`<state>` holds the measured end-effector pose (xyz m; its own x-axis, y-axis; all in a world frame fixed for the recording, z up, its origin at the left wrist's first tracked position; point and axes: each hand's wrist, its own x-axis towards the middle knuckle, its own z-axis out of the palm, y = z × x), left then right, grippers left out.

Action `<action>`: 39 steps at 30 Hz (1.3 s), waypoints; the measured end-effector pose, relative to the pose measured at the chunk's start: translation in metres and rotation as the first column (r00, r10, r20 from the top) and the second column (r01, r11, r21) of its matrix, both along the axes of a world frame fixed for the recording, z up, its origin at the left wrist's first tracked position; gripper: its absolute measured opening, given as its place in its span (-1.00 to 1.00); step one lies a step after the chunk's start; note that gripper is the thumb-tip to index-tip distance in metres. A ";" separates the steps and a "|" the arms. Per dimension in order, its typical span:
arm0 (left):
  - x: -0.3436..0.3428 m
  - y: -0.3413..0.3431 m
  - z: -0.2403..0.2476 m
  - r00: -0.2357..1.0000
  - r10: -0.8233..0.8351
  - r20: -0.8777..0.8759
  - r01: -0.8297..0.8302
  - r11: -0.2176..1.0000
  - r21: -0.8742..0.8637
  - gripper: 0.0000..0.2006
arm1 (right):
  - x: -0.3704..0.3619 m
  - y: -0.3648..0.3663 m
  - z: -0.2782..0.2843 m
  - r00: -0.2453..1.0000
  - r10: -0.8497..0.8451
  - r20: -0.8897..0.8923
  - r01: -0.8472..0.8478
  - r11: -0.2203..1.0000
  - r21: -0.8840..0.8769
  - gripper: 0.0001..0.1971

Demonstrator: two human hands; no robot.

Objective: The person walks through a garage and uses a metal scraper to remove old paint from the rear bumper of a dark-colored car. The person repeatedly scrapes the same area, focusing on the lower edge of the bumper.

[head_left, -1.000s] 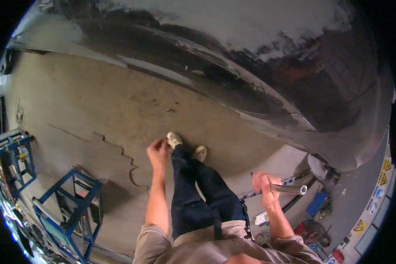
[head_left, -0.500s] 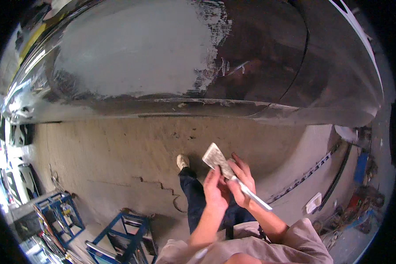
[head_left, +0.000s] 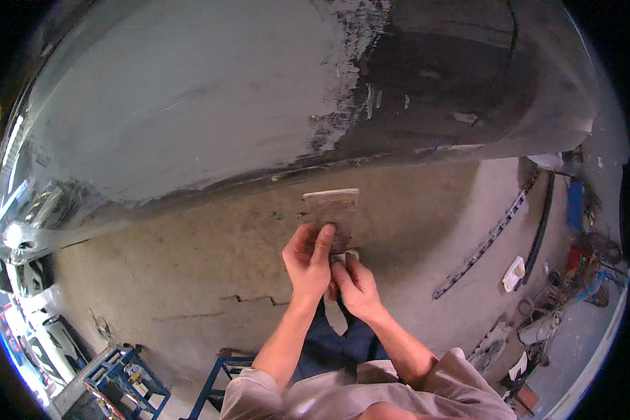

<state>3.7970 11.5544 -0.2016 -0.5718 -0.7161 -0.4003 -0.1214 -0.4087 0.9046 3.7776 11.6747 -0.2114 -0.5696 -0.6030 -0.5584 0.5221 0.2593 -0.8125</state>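
A putty knife with a wide, smeared blade and a pale edge is held between both hands, its blade pointing toward the car. My left hand pinches the left side of the blade, thumb lying over its face. My right hand is closed around the lower end, where a whitish piece shows above the fingers; most of the handle is hidden. Beyond the blade is a dark car panel, apart from the tool. Smooth grey filler covers its left part, with a ragged streaky border.
Blue metal stands are at lower left. On the right, a long strip lies on the concrete floor near a white container and assorted clutter. Other cars show at far left.
The putty knife has swung from a diagonal tilt to pointing straight at the car. My left hand has moved up along the blade. My view has come nearer the panel.
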 end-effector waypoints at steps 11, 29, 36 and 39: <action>-0.023 0.041 -0.007 1.000 -0.025 -0.015 0.026 0.998 0.050 -0.77 | -0.055 0.036 0.001 0.995 0.094 -0.024 -0.094 0.996 0.001 -0.78; 0.028 -0.054 -0.023 0.975 0.183 -0.129 -0.210 0.948 -0.241 -0.83 | -0.020 -0.091 -0.046 0.952 0.050 -0.303 -0.132 0.957 -0.259 -0.79; 0.041 -0.128 -0.031 0.995 -0.052 -0.086 0.006 0.886 -0.464 -0.82 | -0.005 -0.156 -0.069 0.839 -0.081 -0.538 -0.137 0.926 -0.352 -0.83; 0.044 -0.142 -0.047 0.990 -0.111 -0.092 0.015 0.713 -0.701 -0.79 | -0.001 -0.167 -0.087 0.801 -0.196 -0.565 -0.096 0.890 -0.446 -0.84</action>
<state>3.8405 11.4124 -0.2491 -0.6340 -0.7241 0.2715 0.0035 0.3484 0.9374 3.7762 11.5077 -0.2980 -0.7280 -0.6548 0.2031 -0.0861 -0.2066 -0.9746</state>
